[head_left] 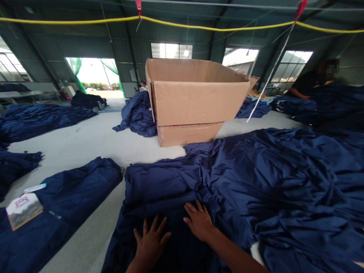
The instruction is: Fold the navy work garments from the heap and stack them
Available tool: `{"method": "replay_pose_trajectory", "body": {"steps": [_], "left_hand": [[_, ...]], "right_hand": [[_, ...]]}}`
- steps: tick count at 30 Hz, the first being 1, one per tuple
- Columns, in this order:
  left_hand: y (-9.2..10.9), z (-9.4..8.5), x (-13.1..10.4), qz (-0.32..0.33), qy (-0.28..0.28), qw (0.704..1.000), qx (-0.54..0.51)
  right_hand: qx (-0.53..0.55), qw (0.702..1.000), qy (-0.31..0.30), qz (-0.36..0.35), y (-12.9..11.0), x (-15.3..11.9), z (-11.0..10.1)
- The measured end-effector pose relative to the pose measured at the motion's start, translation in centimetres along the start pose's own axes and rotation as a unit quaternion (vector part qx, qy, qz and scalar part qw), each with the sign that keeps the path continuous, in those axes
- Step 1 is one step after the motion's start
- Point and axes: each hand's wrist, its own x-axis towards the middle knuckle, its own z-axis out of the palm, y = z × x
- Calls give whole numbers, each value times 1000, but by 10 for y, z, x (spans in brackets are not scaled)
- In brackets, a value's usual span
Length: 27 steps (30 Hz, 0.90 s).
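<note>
Navy blue fabric garments point(167, 178) are spread over the pale surface in front of me, with flat folds in the middle and loose wrinkles to the right. My left hand point(150, 240) lies palm down on the dark cloth, its fingers spread. To its right, my right hand point(199, 222) also rests flat on the same cloth, fingers apart. Neither hand grips anything. At the left lies another navy garment point(82, 189), laid out in a long shape, with a printed picture tag point(24, 210) and a small light label point(35, 188) on it.
Beyond the cloth stands a large open cardboard box point(199, 102). Heaps of navy cloth point(42, 117) lie at the left and behind the box. A person point(313, 85) is at the far right among more cloth. A yellow cable point(216, 27) hangs overhead, with a white strip point(270, 74) dangling.
</note>
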Motion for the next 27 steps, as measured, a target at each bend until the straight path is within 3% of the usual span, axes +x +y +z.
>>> {"method": "replay_pose_trajectory", "body": {"steps": [5, 11, 16, 22, 27], "left_hand": [[-10, -55, 56, 101, 100, 989, -35], [-32, -93, 153, 70, 128, 989, -38], [-49, -108, 219, 71, 136, 988, -18], [-43, -108, 270, 71, 146, 986, 41], [-42, -112, 296, 15, 177, 981, 75]], "right_hand": [[-21, 996, 83, -40, 2, 49, -48], [-87, 992, 90, -19, 19, 138, -92], [-110, 990, 87, 6, 48, 199, -97], [-142, 987, 66, -23, 61, 238, -91], [-155, 974, 161, 32, 55, 262, -98]]}}
